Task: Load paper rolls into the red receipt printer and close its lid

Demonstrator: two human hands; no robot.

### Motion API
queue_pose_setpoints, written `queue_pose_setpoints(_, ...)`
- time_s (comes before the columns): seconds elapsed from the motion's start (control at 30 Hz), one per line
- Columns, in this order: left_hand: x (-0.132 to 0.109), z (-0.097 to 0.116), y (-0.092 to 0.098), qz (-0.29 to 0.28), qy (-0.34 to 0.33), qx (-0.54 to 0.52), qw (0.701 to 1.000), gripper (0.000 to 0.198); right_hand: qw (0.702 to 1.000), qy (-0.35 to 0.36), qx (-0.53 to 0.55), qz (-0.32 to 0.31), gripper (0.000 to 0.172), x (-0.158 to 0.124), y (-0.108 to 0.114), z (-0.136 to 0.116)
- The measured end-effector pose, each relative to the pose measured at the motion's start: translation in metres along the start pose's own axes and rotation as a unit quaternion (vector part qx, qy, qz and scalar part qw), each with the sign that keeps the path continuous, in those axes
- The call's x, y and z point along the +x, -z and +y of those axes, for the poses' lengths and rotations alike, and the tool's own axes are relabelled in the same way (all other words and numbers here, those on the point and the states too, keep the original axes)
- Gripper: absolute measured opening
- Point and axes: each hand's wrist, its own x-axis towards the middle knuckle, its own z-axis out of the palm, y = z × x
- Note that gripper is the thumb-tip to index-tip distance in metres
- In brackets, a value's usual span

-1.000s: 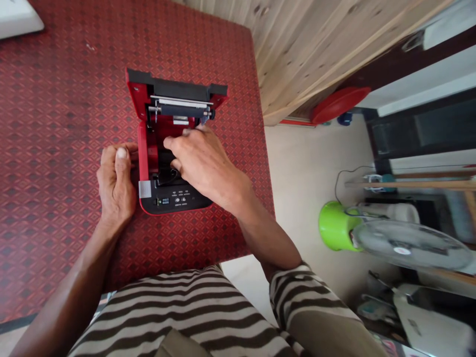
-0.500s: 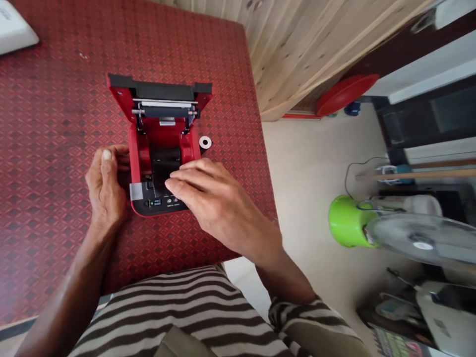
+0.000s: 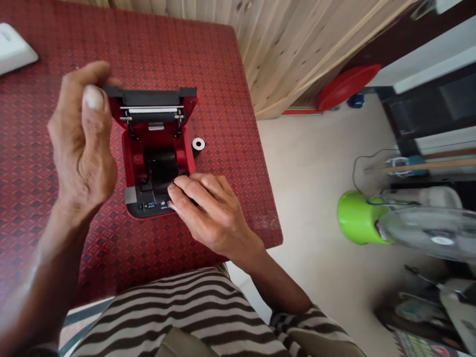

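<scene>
A small red and black printer (image 3: 156, 163) stands on the red patterned table (image 3: 208, 64) with its lid tilted open and a dark roll in its bay. My left hand (image 3: 84, 139) is raised at the lid's upper left corner, fingers curled round the lid's edge. My right hand (image 3: 208, 213) rests on the printer's front right corner, fingers bent and pressed against the black control panel. A small white ring-shaped spool (image 3: 198, 144) lies on the table just right of the printer.
A white object (image 3: 15, 49) sits at the table's far left corner. The table's right edge drops to a pale floor with a green bucket (image 3: 357, 220), a fan (image 3: 427, 233) and a red basin (image 3: 345, 87) by the wooden wall.
My left hand rose from the printer's left side to grip the lid's corner. My right hand left the bay, moved to the front panel and then settled there. The white spool came into view beside the printer.
</scene>
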Motion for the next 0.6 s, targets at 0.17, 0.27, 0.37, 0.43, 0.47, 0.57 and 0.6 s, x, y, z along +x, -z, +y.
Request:
queue_pose_setpoints(0.17,-0.028,0.004,0.006,-0.041,-0.059,0.091,0.993,0.050,0.999,0.001,-0.009,0.031,0.018,-0.009,0.000,-0.004)
queue_pose_setpoints(0.27,-0.049,0.001,0.010,-0.066,-0.084,0.088,0.990,0.046,0.999,-0.009,-0.008,0.035,0.019,-0.011,-0.002,-0.007)
queue_pose_setpoints(0.37,-0.062,-0.005,0.012,-0.078,-0.097,0.079,0.989,0.040,0.999,-0.007,-0.010,0.037,0.018,-0.010,-0.003,-0.009)
queue_pose_setpoints(0.43,-0.066,-0.010,0.012,-0.086,-0.106,0.074,0.988,0.040,0.999,-0.008,-0.015,0.039,0.018,-0.009,-0.004,-0.010)
queue_pose_setpoints(0.47,-0.068,-0.012,0.012,-0.090,-0.112,0.072,0.987,0.040,0.999,-0.010,-0.017,0.041,0.017,-0.009,-0.005,-0.010)
queue_pose_setpoints(0.57,-0.070,-0.021,0.013,-0.102,-0.141,0.070,0.982,0.041,0.999,-0.014,-0.016,0.048,0.015,-0.009,-0.005,-0.010)
queue_pose_setpoints(0.6,-0.071,-0.024,0.014,-0.105,-0.152,0.072,0.980,0.042,0.999,-0.015,-0.013,0.049,0.015,-0.009,-0.004,-0.010)
